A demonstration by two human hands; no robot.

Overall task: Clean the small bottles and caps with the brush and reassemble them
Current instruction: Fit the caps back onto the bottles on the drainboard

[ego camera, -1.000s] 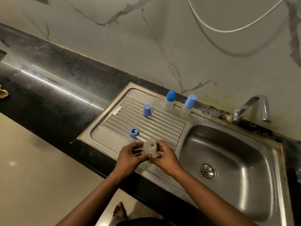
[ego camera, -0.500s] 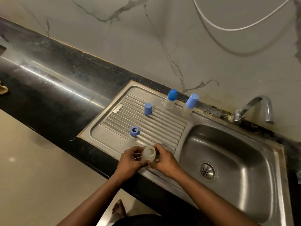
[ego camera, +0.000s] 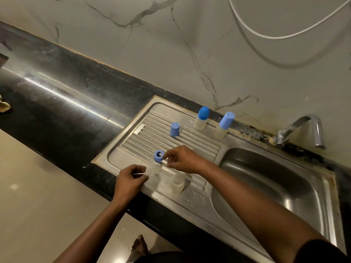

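On the far left runs the black countertop point(ego camera: 62, 114), glossy and streaked with light. Set into it is the steel sink's ribbed drainboard point(ego camera: 152, 138), and here we find all the task's pieces.

Our left hand point(ego camera: 131, 177) hovers over the near edge of the drainboard with its fingers curled in. Thumb and forefinger pinch a small clear piece point(ego camera: 154, 170), which is too faint and blurred for us to name more closely.

Just beyond it lies a blue ring cap point(ego camera: 158, 155), flat on the ribs with its hole facing up. Farther back a solid blue cap point(ego camera: 174, 129) stands alone on the ribs.

Near the front edge a clear uncapped bottle point(ego camera: 178, 184) stands upright with nobody holding it.

Our right hand point(ego camera: 183, 160) reaches across above that bottle towards the ring cap. Its fingers are loosely bent and hold nothing. The forefinger tip is right at the ring's edge, though we cannot tell whether it touches.

At the back of the drainboard stand two assembled bottles, a round-capped bottle point(ego camera: 202, 119) and, to its right, a flat-capped bottle point(ego camera: 223, 126), close together but apart.

Right of the drainboard is the basin point(ego camera: 275, 179), and a chrome tap point(ego camera: 303, 130) rises behind it.
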